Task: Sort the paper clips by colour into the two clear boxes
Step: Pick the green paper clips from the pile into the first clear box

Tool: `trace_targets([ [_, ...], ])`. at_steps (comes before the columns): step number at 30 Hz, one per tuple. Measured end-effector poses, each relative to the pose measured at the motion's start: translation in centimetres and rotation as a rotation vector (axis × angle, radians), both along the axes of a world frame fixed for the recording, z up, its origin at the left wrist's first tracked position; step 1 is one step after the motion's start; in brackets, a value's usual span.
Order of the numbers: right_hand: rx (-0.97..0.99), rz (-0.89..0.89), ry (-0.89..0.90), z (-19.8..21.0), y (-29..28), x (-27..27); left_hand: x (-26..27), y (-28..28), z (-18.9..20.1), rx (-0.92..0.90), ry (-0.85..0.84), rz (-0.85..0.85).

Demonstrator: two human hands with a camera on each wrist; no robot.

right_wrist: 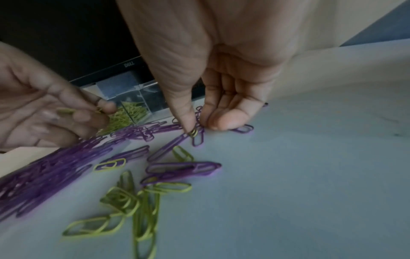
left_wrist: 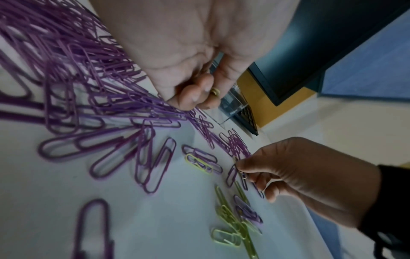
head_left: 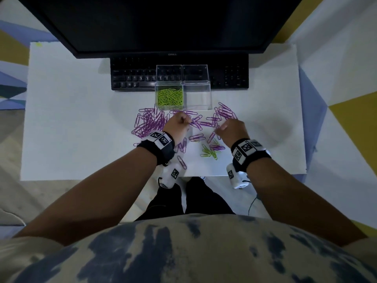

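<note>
Two clear boxes stand side by side in front of the keyboard: the left box [head_left: 169,97] holds green clips, the right box [head_left: 197,97] looks empty. Purple clips [head_left: 150,123] lie spread across the table below them, and several green clips [head_left: 209,152] lie nearer me. My left hand [head_left: 177,125] hovers just below the left box, its fingers curled round green clips [left_wrist: 214,92]. My right hand [head_left: 228,128] is down on the table, with thumb and fingertips [right_wrist: 221,121] pinching a green clip [right_wrist: 194,133] among purple ones.
A black keyboard [head_left: 138,76] and a dark monitor [head_left: 163,23] sit behind the boxes. The white table [head_left: 71,119] ends at a front edge close to my wrists. A second bunch of purple clips [head_left: 225,112] lies right of the boxes.
</note>
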State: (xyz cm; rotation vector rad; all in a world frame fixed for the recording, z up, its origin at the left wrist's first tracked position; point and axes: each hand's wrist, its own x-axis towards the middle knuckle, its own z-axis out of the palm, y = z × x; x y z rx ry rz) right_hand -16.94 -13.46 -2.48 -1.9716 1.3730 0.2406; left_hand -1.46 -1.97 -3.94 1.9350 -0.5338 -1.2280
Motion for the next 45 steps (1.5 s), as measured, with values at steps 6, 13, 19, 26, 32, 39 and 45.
trace_targets([
  [6, -0.034, 0.05, 0.032, 0.2, -0.3, 0.0, -0.4, 0.3, 0.3, 0.035, 0.035, -0.025],
  [13, 0.284, -0.232, -0.286, 0.5, -1.2, -1.7, -1.9, 0.9, -0.1, 0.039, -0.427, -0.545],
  [19, 0.355, -0.163, -0.194, 0.5, 0.2, -2.1, -2.4, 0.9, -0.4, 0.126, -0.553, -0.702],
  [26, 0.048, 0.09, -0.008, -0.6, 2.4, -1.4, -1.9, 0.6, 1.5, 0.065, -0.467, -0.584],
  [32, 0.08, 0.135, -0.033, -0.3, 2.2, -1.8, 3.0, -1.7, 5.7, -0.007, -0.53, -0.182],
  [39, 0.276, 0.002, -0.209, 0.3, 0.3, -3.2, 8.6, -3.7, 4.8, 0.163, -0.76, -0.513],
  [45, 0.458, -0.14, -0.248, 1.2, -0.1, -3.3, 7.8, -3.8, 4.2, 0.147, -0.972, -0.65],
])
